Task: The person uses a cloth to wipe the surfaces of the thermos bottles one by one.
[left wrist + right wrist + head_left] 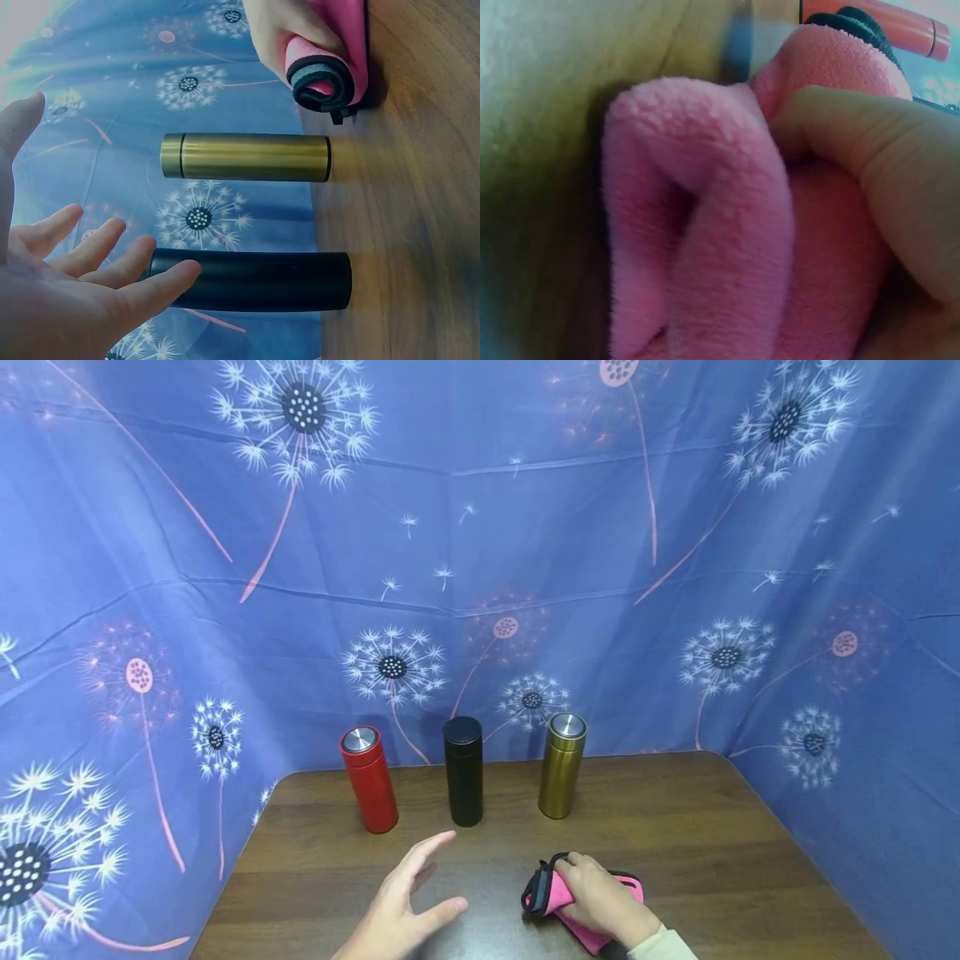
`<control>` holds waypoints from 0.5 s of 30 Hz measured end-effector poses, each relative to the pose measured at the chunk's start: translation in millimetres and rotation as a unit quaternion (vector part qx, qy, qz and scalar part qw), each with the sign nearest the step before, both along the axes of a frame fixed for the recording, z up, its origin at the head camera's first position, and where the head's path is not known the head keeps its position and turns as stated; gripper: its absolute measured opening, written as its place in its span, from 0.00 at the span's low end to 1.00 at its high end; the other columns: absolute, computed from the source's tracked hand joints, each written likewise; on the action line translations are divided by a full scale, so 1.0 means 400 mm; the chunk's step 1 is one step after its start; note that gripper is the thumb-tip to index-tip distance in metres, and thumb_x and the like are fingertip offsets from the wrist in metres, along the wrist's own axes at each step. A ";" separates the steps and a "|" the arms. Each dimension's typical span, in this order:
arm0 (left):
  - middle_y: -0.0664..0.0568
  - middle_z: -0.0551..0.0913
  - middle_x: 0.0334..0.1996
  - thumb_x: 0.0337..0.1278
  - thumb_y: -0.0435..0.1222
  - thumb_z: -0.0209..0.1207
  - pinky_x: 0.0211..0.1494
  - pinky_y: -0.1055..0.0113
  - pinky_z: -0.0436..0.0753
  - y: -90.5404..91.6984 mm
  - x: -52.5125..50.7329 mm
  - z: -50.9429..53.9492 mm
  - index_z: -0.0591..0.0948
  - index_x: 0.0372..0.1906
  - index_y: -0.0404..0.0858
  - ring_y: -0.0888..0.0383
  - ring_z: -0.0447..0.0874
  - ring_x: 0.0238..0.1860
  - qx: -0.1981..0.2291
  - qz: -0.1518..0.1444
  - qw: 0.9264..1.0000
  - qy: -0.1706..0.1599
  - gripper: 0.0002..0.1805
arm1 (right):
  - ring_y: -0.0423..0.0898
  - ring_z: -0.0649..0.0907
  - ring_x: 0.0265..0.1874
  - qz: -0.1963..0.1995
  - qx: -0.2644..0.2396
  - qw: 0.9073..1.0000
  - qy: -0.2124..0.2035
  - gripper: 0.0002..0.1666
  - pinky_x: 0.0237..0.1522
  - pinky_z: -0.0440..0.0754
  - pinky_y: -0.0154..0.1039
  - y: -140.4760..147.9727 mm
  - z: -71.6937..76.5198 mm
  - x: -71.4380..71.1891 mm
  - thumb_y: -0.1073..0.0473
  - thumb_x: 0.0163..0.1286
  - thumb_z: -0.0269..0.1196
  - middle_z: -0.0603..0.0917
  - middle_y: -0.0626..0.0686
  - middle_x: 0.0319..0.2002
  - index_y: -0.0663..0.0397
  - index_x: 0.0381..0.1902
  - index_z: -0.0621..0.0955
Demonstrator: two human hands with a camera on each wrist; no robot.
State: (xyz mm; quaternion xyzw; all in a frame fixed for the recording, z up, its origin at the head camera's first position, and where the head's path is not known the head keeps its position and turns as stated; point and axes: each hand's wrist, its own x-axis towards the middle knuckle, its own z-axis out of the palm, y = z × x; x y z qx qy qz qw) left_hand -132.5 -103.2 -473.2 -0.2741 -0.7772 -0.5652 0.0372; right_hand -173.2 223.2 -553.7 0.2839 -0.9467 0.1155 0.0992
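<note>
My right hand (600, 897) grips a rolled pink fleecy cloth (557, 892) with black edging on the right front of the table. The left wrist view shows the spiral end of this cloth (324, 79), with a grey-blue layer inside. Close up in the right wrist view, the thumb presses on the fleecy cloth (727, 247) and its soft folds. My left hand (405, 906) is held over the front of the table, thumb and fingers spread, holding nothing. It is nearest to the black flask (464, 772), and in the left wrist view its fingers overlap the black flask (262, 281).
A red flask (371, 785) with a silver lid stands left of the black one. To the right of the black one is a gold flask (561, 768). All stand along the back of the wooden table (697, 827). A blue dandelion-print curtain (465, 543) hangs behind.
</note>
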 end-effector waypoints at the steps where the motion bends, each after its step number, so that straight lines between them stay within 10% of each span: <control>1: 0.56 0.70 0.69 0.58 0.43 0.70 0.67 0.51 0.70 0.000 0.000 0.002 0.68 0.72 0.51 0.55 0.66 0.70 -0.003 0.001 1.000 -0.004 0.38 | 0.58 0.83 0.37 0.000 0.002 1.000 -0.005 0.26 0.43 0.83 0.52 0.001 0.003 0.001 0.57 0.42 0.77 0.79 0.56 0.38 0.59 0.39 0.79; 8: 0.58 0.72 0.68 0.57 0.43 0.71 0.66 0.49 0.73 -0.002 -0.007 0.012 0.69 0.71 0.53 0.55 0.67 0.69 -0.005 0.013 1.000 0.009 0.38 | 0.50 0.82 0.39 0.031 -0.032 0.999 -0.026 0.27 0.42 0.83 0.47 0.013 0.093 0.006 0.60 0.50 0.75 0.79 0.54 0.41 0.62 0.47 0.79; 15: 0.60 0.71 0.68 0.57 0.45 0.71 0.66 0.51 0.73 -0.005 -0.007 0.019 0.68 0.72 0.55 0.56 0.67 0.69 -0.012 0.011 1.000 -0.001 0.38 | 0.44 0.82 0.44 0.036 -0.079 0.995 0.050 0.25 0.46 0.83 0.44 0.005 0.217 0.042 0.61 0.58 0.72 0.80 0.50 0.47 0.60 0.53 0.79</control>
